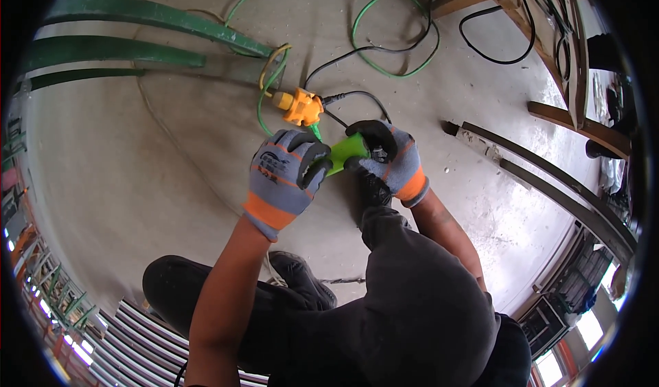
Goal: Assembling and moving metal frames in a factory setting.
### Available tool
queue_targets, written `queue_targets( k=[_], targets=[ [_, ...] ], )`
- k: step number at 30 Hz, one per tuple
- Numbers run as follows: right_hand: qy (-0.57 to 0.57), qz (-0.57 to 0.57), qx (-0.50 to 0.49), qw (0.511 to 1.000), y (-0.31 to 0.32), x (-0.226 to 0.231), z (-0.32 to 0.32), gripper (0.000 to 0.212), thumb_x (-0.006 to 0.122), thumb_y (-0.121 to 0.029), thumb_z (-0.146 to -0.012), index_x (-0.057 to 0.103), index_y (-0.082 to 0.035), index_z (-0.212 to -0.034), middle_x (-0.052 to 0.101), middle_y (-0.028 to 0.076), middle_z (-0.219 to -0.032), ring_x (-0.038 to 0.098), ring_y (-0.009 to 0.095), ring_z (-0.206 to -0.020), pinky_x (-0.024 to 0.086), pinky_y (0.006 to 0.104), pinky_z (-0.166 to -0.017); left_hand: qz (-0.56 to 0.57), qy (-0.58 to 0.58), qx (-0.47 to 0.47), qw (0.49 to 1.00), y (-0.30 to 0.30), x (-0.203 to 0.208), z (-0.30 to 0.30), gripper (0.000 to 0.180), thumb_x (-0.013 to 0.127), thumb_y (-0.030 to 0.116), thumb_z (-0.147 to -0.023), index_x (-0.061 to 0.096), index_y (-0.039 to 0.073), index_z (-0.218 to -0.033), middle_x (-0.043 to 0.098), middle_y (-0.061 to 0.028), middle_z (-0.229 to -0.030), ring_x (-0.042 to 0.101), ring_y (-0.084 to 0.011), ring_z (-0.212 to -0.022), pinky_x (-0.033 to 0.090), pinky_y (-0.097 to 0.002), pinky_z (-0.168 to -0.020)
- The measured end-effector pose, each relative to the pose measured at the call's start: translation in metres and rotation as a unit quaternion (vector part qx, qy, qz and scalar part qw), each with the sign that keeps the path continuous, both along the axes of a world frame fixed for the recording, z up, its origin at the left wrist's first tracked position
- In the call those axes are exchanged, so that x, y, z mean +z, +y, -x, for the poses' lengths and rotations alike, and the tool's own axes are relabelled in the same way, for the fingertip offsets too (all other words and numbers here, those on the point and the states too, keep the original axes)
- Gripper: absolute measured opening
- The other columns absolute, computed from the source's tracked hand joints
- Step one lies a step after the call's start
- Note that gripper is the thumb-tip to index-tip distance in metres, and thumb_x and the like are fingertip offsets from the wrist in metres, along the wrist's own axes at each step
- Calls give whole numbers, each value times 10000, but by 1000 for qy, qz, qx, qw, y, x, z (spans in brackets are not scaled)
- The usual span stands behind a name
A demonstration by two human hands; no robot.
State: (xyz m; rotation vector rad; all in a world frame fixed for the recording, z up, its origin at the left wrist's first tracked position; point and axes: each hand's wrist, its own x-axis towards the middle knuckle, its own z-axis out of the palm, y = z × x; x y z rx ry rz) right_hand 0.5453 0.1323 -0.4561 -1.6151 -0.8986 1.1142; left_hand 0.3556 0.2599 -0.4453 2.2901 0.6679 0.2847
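Both my hands wear grey gloves with black palms and orange cuffs. Between them is a bright green, smooth, roughly cylindrical piece (347, 153), whose exact kind I cannot make out. My left hand (288, 171) has its fingers closed on the near left end. The far right end sits in the curled fingers of my right hand (388, 155), which partly hide it. Just beyond my left hand, an orange multi-socket power outlet (303, 107) lies on the floor. A yellow plug, a green plug and black cords run into it.
Green and black cables (371, 47) loop over the concrete floor (206, 133). Green metal beams (137, 50) reach in from the left. At the right are wooden frame pieces (576, 129) and long steel bars (549, 181). Striped metal profiles (137, 346) lie lower left.
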Motion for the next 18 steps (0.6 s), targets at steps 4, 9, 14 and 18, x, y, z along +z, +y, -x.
queue_targets(
  k=[4, 9, 14, 18],
  targets=[
    [-17, -2, 34, 999, 2, 3, 0, 457, 823, -165, -749, 646, 3, -1136, 689, 88, -1056, 639, 198, -972, 497, 330, -888, -27, 56, -28, 998, -3, -6, 2, 229, 697, 192, -792, 655, 77, -985, 628, -127, -1098, 575, -338, -1035, 467, -461, -864],
    [64, -20, 18, 998, -1, -6, 5, 465, 822, -159, -750, 644, 11, -1144, 689, 86, -1069, 635, 188, -989, 494, 327, -901, 151, -5, 139, 979, -12, -32, 5, 172, 656, 126, -858, 634, 22, -993, 649, -157, -1024, 622, -358, -924, 499, -463, -839],
    [69, -1, -15, 997, -4, -9, 0, 428, 784, -129, -766, 643, 16, -1144, 692, 91, -1063, 628, 155, -974, 495, 313, -893, 353, -23, 109, 929, 10, -5, -1, 208, 703, 122, -831, 648, -2, -988, 656, -152, -967, 632, -330, -888, 511, -427, -829],
    [68, 25, -14, 997, -4, -8, -3, 418, 767, -125, -768, 643, 17, -1141, 692, 96, -1063, 632, 155, -965, 496, 313, -894, 115, 25, -7, 993, 8, 2, -2, 140, 673, 57, -826, 658, 18, -959, 667, -125, -950, 639, -281, -911, 516, -383, -792]
  ],
)
